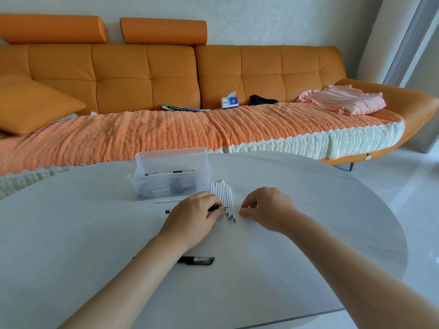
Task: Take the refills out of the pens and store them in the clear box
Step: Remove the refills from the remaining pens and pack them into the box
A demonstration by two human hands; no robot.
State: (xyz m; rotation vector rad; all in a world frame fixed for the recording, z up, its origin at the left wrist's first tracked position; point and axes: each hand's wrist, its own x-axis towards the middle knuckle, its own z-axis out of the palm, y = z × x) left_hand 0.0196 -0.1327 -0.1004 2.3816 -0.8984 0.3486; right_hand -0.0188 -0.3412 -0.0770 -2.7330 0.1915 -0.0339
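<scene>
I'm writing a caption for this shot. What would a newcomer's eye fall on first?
The long orange sofa fills the background. On the white table, the left hand pinches a pen, and the right hand hovers beside a row of white refills. The clear box stands just behind them.

Orange sofa (147, 74) against pale wall (261, 20)

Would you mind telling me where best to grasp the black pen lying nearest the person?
Probably the bare middle of the black pen's barrel, pinched from above: it lies flat on the white round table, its left end hidden under the left forearm.
</scene>
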